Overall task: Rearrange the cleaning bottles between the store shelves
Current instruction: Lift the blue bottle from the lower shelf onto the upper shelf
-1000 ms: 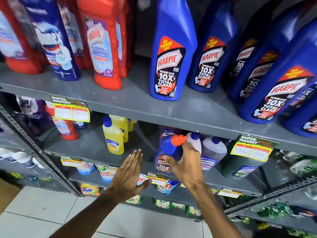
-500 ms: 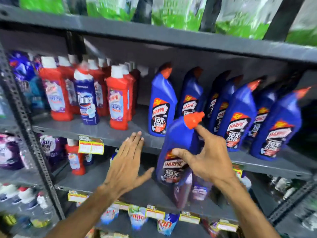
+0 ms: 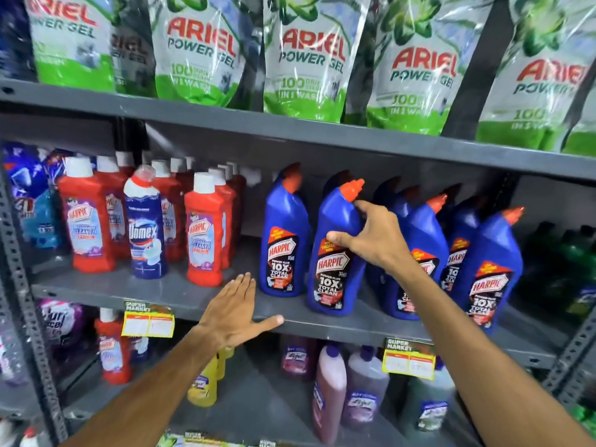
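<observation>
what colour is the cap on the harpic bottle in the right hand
Orange-red, on a blue Harpic bottle held by the right hand; the head view shows it clearly.

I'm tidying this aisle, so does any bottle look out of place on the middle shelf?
Yes: one blue-and-white bottle stands alone among the red bottles on the left, the only one of its kind there. The blue bottle held by the right hand matches its row. No spills show.
</observation>
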### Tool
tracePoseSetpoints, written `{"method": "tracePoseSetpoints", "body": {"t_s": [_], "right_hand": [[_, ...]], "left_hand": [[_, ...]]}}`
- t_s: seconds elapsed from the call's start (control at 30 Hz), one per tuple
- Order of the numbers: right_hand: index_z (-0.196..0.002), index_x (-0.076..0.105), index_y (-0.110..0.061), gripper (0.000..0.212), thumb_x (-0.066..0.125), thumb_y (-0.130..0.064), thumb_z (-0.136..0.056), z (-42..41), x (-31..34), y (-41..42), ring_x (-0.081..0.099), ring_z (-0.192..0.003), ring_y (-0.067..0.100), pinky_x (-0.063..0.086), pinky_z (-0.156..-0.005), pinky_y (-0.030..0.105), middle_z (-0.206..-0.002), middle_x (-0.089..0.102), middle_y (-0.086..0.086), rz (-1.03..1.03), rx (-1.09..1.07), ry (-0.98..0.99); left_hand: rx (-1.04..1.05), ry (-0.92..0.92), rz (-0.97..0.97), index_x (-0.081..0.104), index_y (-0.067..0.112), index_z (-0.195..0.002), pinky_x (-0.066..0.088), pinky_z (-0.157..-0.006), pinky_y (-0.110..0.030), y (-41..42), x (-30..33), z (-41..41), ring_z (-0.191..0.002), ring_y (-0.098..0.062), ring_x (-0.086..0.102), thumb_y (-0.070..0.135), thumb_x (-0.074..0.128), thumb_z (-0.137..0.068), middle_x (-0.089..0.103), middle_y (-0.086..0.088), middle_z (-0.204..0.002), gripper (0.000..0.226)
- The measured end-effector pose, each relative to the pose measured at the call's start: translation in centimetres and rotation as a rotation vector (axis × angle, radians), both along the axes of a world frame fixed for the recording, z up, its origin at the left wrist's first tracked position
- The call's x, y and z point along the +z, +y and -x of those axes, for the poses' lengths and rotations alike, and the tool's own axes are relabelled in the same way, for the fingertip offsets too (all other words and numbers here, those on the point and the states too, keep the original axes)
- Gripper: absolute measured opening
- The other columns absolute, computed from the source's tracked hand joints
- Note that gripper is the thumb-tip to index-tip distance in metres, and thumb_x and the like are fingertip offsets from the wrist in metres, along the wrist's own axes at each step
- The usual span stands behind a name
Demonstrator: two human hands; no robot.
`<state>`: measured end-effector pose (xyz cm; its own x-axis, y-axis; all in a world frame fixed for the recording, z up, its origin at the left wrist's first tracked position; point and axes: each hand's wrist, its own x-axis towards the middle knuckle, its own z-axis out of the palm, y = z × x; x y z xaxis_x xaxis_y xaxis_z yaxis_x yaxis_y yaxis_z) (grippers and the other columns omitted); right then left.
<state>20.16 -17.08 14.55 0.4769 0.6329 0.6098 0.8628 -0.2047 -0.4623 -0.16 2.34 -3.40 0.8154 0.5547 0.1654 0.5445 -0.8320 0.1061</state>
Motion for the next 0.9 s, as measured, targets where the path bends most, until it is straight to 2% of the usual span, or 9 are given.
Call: {"method": "tracePoseSetpoints", "body": {"t_s": [0.13, 0.23, 0.33, 0.43, 0.53, 0.6, 0.67, 0.77, 0.9], "right_hand": [[-0.126, 0.072, -0.011, 0.07, 0.096, -0.044, -0.069, -2.2, -0.1, 1.6, 0.073, -0.115, 0.024, 0.058, -0.101, 0.042, -0.12, 0.08, 0.003, 0.024, -0.013, 0.055], [-0.126, 0.073, -0.013, 0.07, 0.096, -0.046, -0.069, -3.2, -0.8, 2.5, 0.072, -0.117, 0.021, 0.057, -0.097, 0.034, -0.12, 0.08, 0.0, 0.042, -0.013, 0.061], [-0.129, 0.072, -0.013, 0.074, 0.097, -0.047, -0.068, -4.1, -1.3, 3.0, 0.072, -0.117, 0.019, 0.057, -0.099, 0.034, -0.122, 0.079, 0.001, 0.032, -0.019, 0.101], [-0.125, 0.073, -0.014, 0.069, 0.098, -0.044, -0.068, -5.0, -1.6, 3.5, 0.075, -0.109, 0.016, 0.06, -0.098, 0.035, -0.116, 0.081, -0.002, 0.016, 0.001, 0.125], [-0.123, 0.072, -0.018, 0.07, 0.099, -0.045, -0.064, -5.4, -2.1, 3.7, 0.075, -0.101, 0.002, 0.061, -0.097, 0.033, -0.11, 0.08, -0.011, -0.019, 0.058, 0.169], [-0.131, 0.068, -0.025, 0.085, 0.098, -0.055, -0.057, -5.5, -3.0, 3.4, 0.071, -0.108, -0.006, 0.059, -0.1, 0.028, -0.116, 0.076, -0.017, -0.075, 0.095, 0.232], [-0.138, 0.06, -0.031, 0.1, 0.097, -0.061, -0.051, -5.8, -5.1, 2.8, 0.07, -0.117, 0.002, 0.057, -0.101, 0.029, -0.127, 0.074, -0.013, -0.108, 0.108, 0.3], [-0.128, 0.058, -0.032, 0.1, 0.104, -0.059, -0.043, -6.4, -10.3, 1.5, 0.075, -0.113, 0.008, 0.063, -0.096, 0.036, -0.122, 0.078, -0.009, -0.123, 0.171, 0.521], [-0.126, 0.058, -0.025, 0.103, 0.109, -0.049, -0.039, -7.0, -15.7, 0.5, 0.076, -0.116, 0.014, 0.06, -0.104, 0.046, -0.121, 0.08, -0.006, -0.036, 0.198, 0.7]], "left_hand": [[-0.001, 0.022, -0.004, 0.009, 0.003, -0.165, 0.003, -0.13, -0.034, 0.2, -0.1, -0.1, -0.163, -0.023, 0.008, 0.099, 0.017, -0.079, 0.007, -0.015, -0.176, 0.129], [0.01, 0.01, -0.034, 0.012, 0.004, -0.165, 0.007, -0.131, -0.034, 0.5, -0.5, -0.1, -0.162, -0.022, 0.011, 0.102, 0.012, -0.075, 0.011, -0.013, -0.176, 0.133], [0.016, -0.021, -0.064, 0.014, 0.006, -0.165, 0.006, -0.129, -0.032, 0.8, -1.1, -0.3, -0.162, -0.02, 0.013, 0.105, 0.005, -0.071, 0.013, -0.011, -0.176, 0.137], [0.018, -0.03, -0.071, 0.013, 0.007, -0.166, 0.001, -0.125, -0.029, 1.0, -1.5, -0.5, -0.162, -0.019, 0.012, 0.106, 0.002, -0.069, 0.013, -0.01, -0.176, 0.139], [0.027, -0.027, -0.073, 0.011, 0.008, -0.166, -0.001, -0.124, -0.028, 1.1, -1.7, -0.5, -0.162, -0.019, 0.01, 0.107, 0.001, -0.069, 0.01, -0.009, -0.176, 0.139], [0.03, -0.023, -0.079, 0.01, 0.009, -0.166, -0.003, -0.123, -0.028, 1.2, -1.8, -0.5, -0.163, -0.018, 0.008, 0.107, 0.0, -0.068, 0.009, -0.009, -0.177, 0.139], [0.03, -0.023, -0.08, 0.009, 0.009, -0.166, -0.003, -0.123, -0.028, 1.2, -1.8, -0.5, -0.163, -0.018, 0.008, 0.107, -0.002, -0.068, 0.009, -0.009, -0.177, 0.14], [0.028, -0.014, -0.085, 0.008, 0.009, -0.166, -0.002, -0.123, -0.028, 1.3, -1.8, -0.5, -0.163, -0.018, 0.008, 0.107, -0.003, -0.067, 0.008, -0.008, -0.177, 0.14], [0.031, -0.02, -0.087, 0.008, 0.009, -0.166, -0.002, -0.123, -0.028, 1.3, -1.9, -0.5, -0.163, -0.018, 0.007, 0.107, -0.005, -0.065, 0.008, -0.008, -0.177, 0.142]]}}
